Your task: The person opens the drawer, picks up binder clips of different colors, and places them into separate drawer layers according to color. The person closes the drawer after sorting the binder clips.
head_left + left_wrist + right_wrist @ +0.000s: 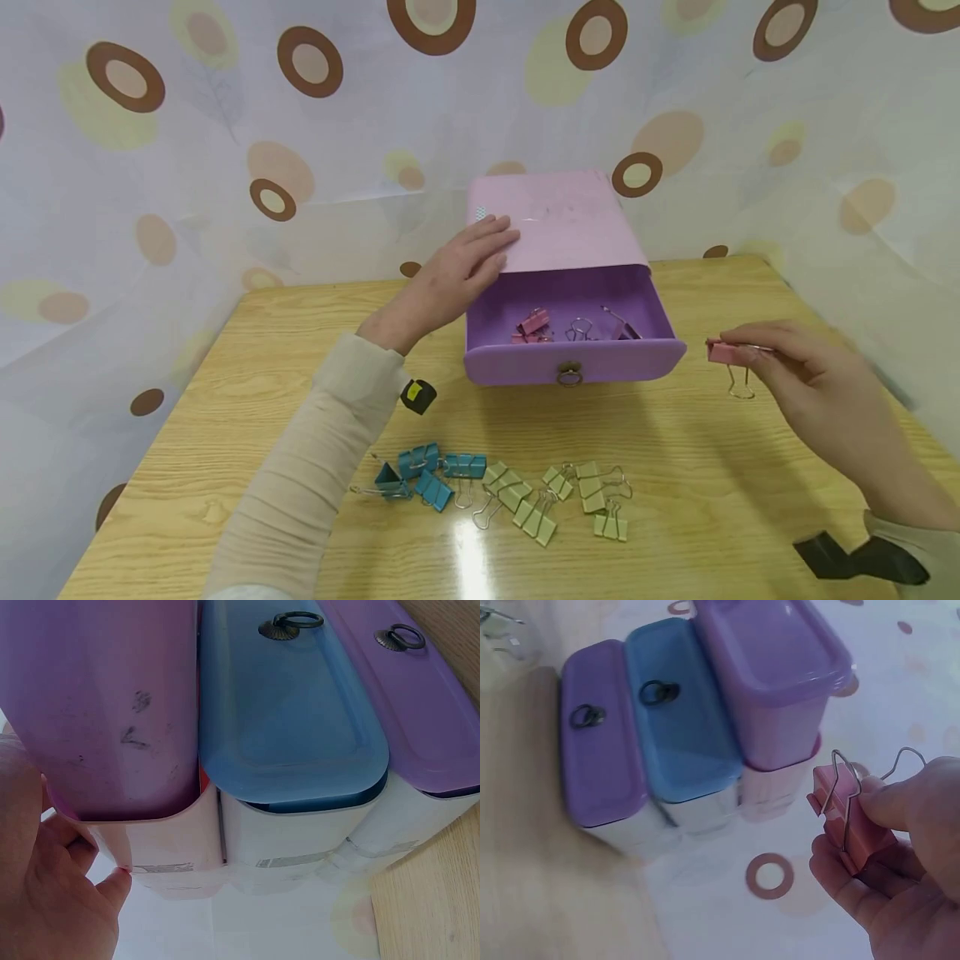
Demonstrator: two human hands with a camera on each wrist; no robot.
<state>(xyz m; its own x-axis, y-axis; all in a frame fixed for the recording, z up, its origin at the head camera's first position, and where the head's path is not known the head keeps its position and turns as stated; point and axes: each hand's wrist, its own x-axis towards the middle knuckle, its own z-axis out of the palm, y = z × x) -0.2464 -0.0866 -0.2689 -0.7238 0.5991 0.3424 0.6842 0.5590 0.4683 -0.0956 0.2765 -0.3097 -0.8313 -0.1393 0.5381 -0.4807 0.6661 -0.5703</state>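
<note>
My right hand [817, 392] pinches a pink binder clip [726, 353] between thumb and fingers, to the right of the drawer unit. In the right wrist view, this binder clip [851, 814] has both wire handles spread. My left hand [457, 271] rests on the left edge of the unit's pink top [562, 217], its fingers extended. Below that top, the purple drawer [517, 367] stands pulled out. Several pink clips [534, 322] lie inside, partly hidden by the drawer's front. The left wrist view shows my left hand [67, 892] against the casing's side.
Teal binder clips [418, 458] and pale yellow-green binder clips [591, 487] lie in groups on the wooden table [262, 367], in front of the unit. Beneath the pulled-out drawer are a blue drawer [682, 712] and another purple drawer [604, 750], each with a ring pull. A patterned cloth [360, 133] hangs behind.
</note>
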